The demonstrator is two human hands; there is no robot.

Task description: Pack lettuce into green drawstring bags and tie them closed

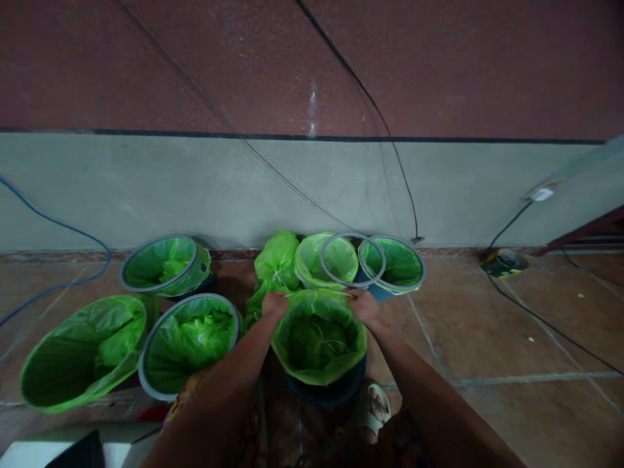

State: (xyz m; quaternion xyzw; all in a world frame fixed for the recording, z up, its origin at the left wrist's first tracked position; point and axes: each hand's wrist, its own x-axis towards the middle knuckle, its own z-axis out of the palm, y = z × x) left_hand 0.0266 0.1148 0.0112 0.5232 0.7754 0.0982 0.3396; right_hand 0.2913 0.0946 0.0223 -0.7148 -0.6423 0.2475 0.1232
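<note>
A dark blue bin (325,390) stands on the tiled floor right in front of me, lined with a bright green plastic bag (316,341). My left hand (273,304) is closed on the bag's rim at the far left of the bin. On the far right of the rim, my right hand (364,305) grips the same bag. A grey ring (351,261) lies loose across two bins just beyond my hands. A tied green bag (277,259) sits beside my left hand.
Several other bins with green liners stand around: three at the left (166,265) (189,344) (82,351), two behind (327,261) (396,265). Black cables run down the wall (312,188); a blue cable (53,224) loops at the left. A sandalled foot (376,406) rests by the bin.
</note>
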